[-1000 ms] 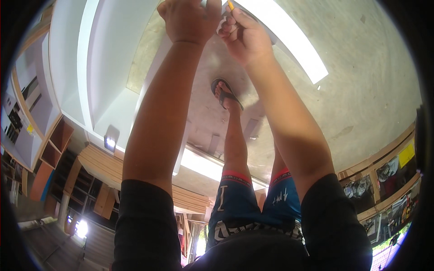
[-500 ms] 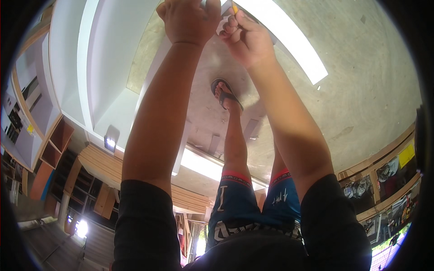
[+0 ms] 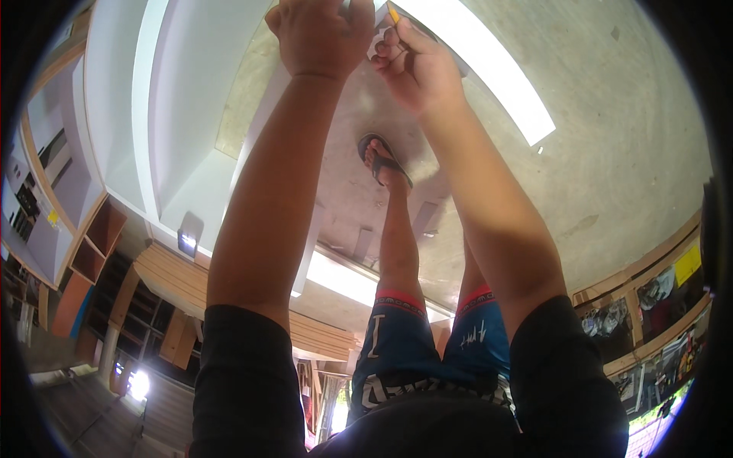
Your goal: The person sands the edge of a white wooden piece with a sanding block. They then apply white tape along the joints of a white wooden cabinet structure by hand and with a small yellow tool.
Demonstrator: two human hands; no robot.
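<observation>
At the upper edge of the view, my left hand shows its back, fingers curled down over the end of a pale panel; what they grip is hidden, and the fingertips are cut off. Just right of it, my right hand pinches a thin yellow pencil-like stick between thumb and fingers; its other fingers are curled. The stick's tip points up and left, close to the left hand. Something whitish lies by the curled fingers, too small to name.
White cabinet panels stand at my left. A long bright white strip extends at the right over the concrete floor. My sandalled foot is below my hands. Stacked boards lie lower left; wooden shelving with clutter is at the right.
The yellow stick has tilted slightly to the left in my right hand. My left hand has hardly moved.
</observation>
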